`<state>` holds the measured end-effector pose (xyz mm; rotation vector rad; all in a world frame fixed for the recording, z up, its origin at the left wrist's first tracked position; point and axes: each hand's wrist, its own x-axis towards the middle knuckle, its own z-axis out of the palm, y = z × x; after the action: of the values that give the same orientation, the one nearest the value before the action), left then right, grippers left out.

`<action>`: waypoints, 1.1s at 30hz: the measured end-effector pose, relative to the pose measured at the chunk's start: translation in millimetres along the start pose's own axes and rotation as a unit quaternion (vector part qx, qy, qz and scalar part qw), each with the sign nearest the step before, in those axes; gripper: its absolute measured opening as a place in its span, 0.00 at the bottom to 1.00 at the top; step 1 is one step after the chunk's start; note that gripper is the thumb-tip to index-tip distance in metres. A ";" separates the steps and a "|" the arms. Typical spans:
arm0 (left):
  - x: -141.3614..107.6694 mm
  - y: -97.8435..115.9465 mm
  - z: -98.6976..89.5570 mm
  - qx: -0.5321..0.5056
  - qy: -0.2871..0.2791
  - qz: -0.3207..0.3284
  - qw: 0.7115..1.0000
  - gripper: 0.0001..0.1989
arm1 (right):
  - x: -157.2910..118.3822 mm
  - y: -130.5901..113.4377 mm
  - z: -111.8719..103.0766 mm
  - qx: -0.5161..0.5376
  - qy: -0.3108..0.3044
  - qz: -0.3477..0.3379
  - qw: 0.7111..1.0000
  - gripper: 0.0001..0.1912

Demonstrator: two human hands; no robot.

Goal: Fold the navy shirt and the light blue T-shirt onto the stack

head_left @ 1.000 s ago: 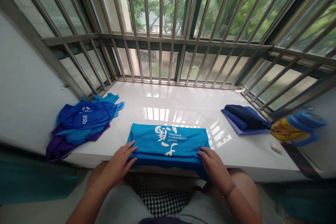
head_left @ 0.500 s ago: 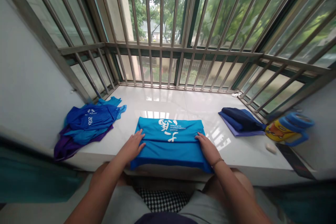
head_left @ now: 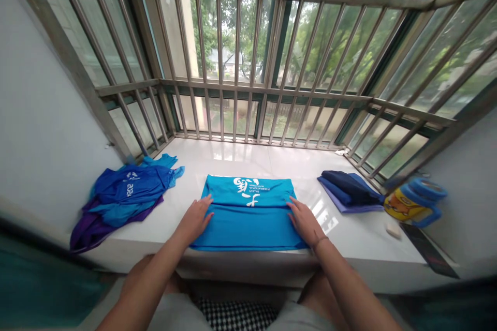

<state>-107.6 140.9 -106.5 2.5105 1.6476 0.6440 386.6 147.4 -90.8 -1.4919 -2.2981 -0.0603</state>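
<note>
Big steel bars run across the window, and green trees show behind them. Under them is a wide white ledge, smooth and shiny. A messy pile of blue and purple clothes lies on the left, and a neat stack of dark blue cloth lies on the right, near a yellow and blue plastic cup (it has a cartoon on it). A soft blue shirt sits folded flat in the middle, shaped like a long box. The left hand and right hand lie on it, fingers open and a bit spread, pressing down, not gripping.
</note>
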 end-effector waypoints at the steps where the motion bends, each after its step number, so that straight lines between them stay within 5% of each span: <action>1: -18.1 4.1 0.5 -0.002 -0.002 0.028 1.000 0.27 | -20.4 -1.4 0.0 0.000 0.006 -0.021 1.000 0.22; 5: -92.7 8.8 7.5 0.001 -0.056 0.085 0.995 0.40 | -103.9 -4.7 2.3 -0.022 -0.029 -0.065 0.997 0.38; 9: -129.2 -7.0 7.2 -0.025 -0.057 0.024 0.998 0.38 | -139.1 1.4 -5.3 -0.017 -0.022 -0.065 0.997 0.30; 14: -121.6 -10.9 -23.7 -0.058 -0.069 0.037 0.995 0.25 | -133.6 5.3 -35.8 0.008 -0.058 -0.085 0.995 0.25; 18: -114.7 1.8 -48.0 -0.090 -0.059 0.023 0.994 0.19 | -134.5 -1.7 -54.0 0.041 -0.071 -0.032 0.996 0.18; 24: -124.7 4.5 -61.7 -0.136 -0.087 -0.104 0.981 0.16 | -140.2 -9.8 -71.5 0.123 -0.050 0.021 0.991 0.18; 33: -109.3 3.6 -98.0 -0.224 -0.068 -0.151 0.960 0.16 | -123.9 -11.1 -106.8 0.194 -0.110 0.083 0.971 0.11</action>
<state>-178.6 25.6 -49.6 1.8980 1.5759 0.6962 452.9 8.6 -34.0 -1.5298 -2.1709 0.5949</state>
